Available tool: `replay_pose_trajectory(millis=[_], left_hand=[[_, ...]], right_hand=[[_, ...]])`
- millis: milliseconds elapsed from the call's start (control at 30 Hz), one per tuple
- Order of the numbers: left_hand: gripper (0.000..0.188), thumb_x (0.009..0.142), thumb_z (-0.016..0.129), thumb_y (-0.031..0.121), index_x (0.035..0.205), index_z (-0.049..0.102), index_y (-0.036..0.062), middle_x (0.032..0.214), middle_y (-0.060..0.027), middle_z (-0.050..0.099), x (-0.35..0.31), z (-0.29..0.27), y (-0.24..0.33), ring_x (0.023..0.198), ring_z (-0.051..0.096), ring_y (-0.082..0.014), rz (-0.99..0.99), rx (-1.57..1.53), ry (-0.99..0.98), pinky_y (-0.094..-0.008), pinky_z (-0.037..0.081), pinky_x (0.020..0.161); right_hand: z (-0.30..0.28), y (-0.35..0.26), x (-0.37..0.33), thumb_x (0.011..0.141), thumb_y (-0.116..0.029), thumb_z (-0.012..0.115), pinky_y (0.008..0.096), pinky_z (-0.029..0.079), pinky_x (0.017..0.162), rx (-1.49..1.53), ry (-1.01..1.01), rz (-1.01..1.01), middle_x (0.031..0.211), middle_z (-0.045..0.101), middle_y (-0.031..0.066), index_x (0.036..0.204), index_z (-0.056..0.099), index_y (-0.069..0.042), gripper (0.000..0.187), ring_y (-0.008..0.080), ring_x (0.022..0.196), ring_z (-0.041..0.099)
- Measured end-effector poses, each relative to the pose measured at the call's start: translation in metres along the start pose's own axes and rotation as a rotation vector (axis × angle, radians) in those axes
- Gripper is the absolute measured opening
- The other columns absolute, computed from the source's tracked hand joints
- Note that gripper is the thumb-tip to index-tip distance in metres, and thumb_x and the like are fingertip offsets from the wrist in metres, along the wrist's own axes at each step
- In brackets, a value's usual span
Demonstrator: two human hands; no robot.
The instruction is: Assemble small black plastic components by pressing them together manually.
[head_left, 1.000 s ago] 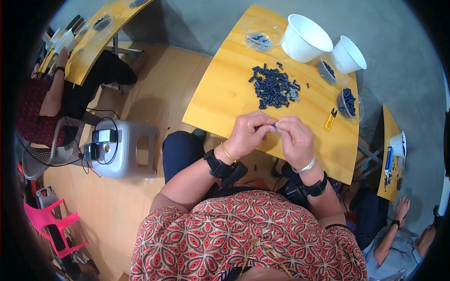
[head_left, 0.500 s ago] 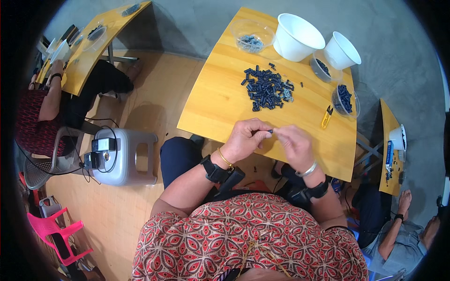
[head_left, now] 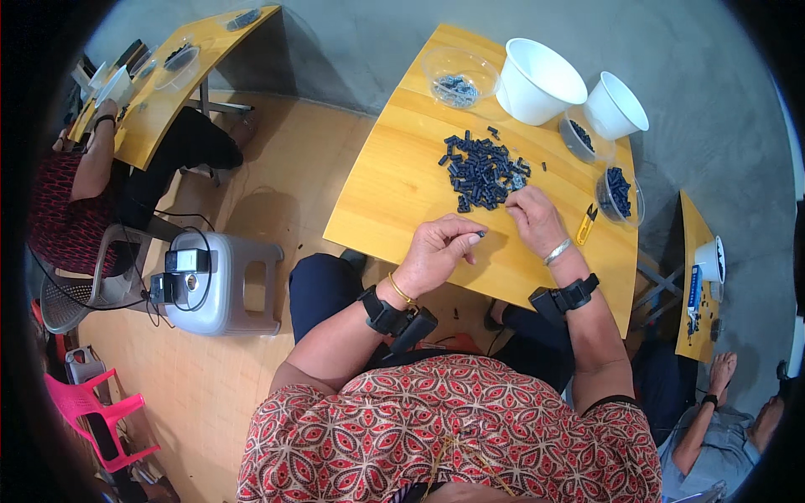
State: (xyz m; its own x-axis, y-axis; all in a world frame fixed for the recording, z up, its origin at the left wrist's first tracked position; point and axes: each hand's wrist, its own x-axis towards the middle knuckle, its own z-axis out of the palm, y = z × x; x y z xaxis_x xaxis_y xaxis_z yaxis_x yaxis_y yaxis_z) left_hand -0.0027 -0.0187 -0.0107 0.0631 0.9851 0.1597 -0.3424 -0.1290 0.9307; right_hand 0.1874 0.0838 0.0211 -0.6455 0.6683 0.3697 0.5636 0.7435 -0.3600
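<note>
One small dark part point(head_left: 481, 233) pinched in the left hand point(head_left: 434, 251), on the near side of the dark heap point(head_left: 480, 174); right hand point(head_left: 541, 221) apart from it, fingers bunched at the heap's near right edge, any hold unclear. Apparently at the picking step, next calling for a precise pinch. Beyond the heap, white bucket point(head_left: 535, 101); right of the heap, yellow snips point(head_left: 586, 225).

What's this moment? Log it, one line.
left hand: pinches dark part | right hand: at pile, grip unclear | snips: on table, right of pile
</note>
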Motion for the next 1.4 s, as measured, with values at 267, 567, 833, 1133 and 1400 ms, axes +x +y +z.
replay_pose_trajectory(millis=[267, 567, 833, 1133, 1400], left_hand=[[0.017, 0.087, 0.054, 0.002, 0.101, 0.063, -0.003, 0.076, -0.0043, 0.059, -0.001, -0.002, 0.002, 0.064, 0.058, -0.011, -0.092, -0.089, -0.001, -0.0225, 0.049, 0.062], [0.018, 0.087, 0.053, 0.001, 0.102, 0.062, -0.002, 0.077, -0.0051, 0.059, 0.001, -0.005, 0.006, 0.067, 0.058, -0.0127, -0.11, -0.284, 0.005, -0.0241, 0.05, 0.066], [0.018, 0.086, 0.056, 0.0, 0.102, 0.061, -0.0017, 0.081, -0.0053, 0.06, 0.0, -0.007, 0.005, 0.068, 0.059, -0.0131, -0.066, -0.284, 0.005, -0.0239, 0.051, 0.066], [0.015, 0.085, 0.058, 0.001, 0.099, 0.062, -0.0026, 0.085, -0.0062, 0.062, 0.0, -0.004, 0.009, 0.066, 0.06, -0.0113, -0.044, -0.268, 0.028, -0.022, 0.05, 0.062], [0.015, 0.084, 0.058, -0.001, 0.099, 0.062, -0.0023, 0.091, -0.0078, 0.06, 0.001, -0.007, 0.005, 0.07, 0.06, -0.014, 0.027, -0.216, -0.024, -0.0239, 0.051, 0.064]], right_hand=[[0.001, -0.011, -0.008, 0.075, 0.002, 0.055, 0.0374, 0.043, 0.067, -0.16, 0.009, -0.036, 0.075, 0.051, 0.0133, 0.078, 0.049, -0.001, 0.007, 0.0344, 0.076, 0.052], [-0.007, -0.04, -0.016, 0.086, -0.004, 0.052, 0.0248, 0.044, 0.057, 0.631, 0.038, 0.32, 0.069, 0.053, 0.0057, 0.085, 0.051, -0.002, 0.003, 0.0139, 0.058, 0.051], [-0.006, -0.062, -0.016, 0.09, -0.01, 0.053, 0.0209, 0.043, 0.057, 1.223, 0.046, 0.398, 0.072, 0.053, 0.0017, 0.089, 0.054, 0.0, 0.01, 0.009, 0.061, 0.051], [-0.004, -0.072, -0.012, 0.089, -0.006, 0.052, 0.0217, 0.044, 0.061, 1.324, 0.003, 0.432, 0.074, 0.055, 0.0036, 0.092, 0.053, -0.001, 0.006, 0.0102, 0.063, 0.053], [0.0, -0.071, -0.011, 0.088, -0.002, 0.052, 0.0206, 0.045, 0.06, 1.23, -0.02, 0.377, 0.071, 0.055, 0.0024, 0.09, 0.052, -0.002, 0.002, 0.0088, 0.063, 0.054]])
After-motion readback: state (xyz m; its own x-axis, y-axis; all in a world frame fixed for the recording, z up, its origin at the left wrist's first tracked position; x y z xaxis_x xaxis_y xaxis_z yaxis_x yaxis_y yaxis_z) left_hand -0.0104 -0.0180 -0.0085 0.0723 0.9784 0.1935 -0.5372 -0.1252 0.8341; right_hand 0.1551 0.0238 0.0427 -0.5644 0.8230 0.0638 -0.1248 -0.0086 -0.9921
